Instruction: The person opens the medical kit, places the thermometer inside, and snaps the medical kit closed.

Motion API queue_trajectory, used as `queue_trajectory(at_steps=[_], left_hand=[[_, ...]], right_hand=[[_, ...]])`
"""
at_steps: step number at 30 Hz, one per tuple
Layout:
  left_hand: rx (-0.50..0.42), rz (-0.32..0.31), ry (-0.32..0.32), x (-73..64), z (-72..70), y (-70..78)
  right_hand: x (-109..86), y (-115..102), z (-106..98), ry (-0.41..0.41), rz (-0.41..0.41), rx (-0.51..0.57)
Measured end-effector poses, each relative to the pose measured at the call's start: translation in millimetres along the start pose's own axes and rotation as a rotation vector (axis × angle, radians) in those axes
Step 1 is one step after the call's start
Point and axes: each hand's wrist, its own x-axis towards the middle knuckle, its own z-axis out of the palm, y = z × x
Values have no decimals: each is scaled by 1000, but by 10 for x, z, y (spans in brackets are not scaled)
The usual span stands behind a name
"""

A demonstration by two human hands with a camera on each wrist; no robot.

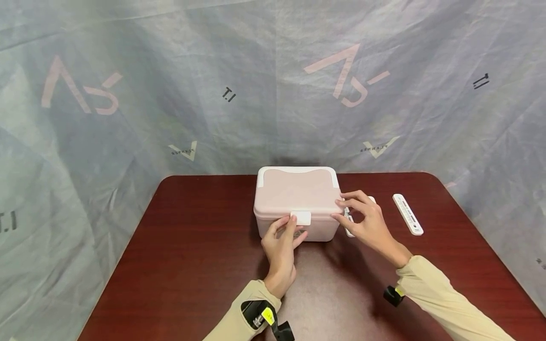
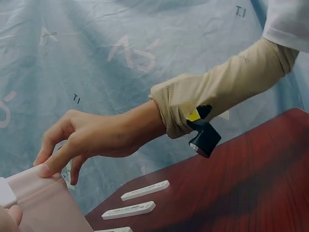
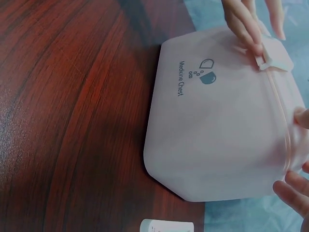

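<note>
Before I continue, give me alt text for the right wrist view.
A pink medicine chest with its lid down sits on a reddish table; the left hand touches its latch, the right hand its lid edge. Part of a white strip shows below.

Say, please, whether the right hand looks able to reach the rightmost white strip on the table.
Probably yes: the white strip lies uncovered, and nothing tall stands between it and the right hand, touching the pink box.
</note>
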Motion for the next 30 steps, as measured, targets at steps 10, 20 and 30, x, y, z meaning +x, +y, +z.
queue_trajectory(at_steps=[10,20,30], left_hand=[[21,-18,-17,29,-76,-5],[41,-47,-36,61,-133,6],[55,-69,-51,65,-143,46]], right_hand=[[-19,40,24,5,-22,6],[25,-70,-5,20,-41,-10],[165,-378,-61,20,-48,6]])
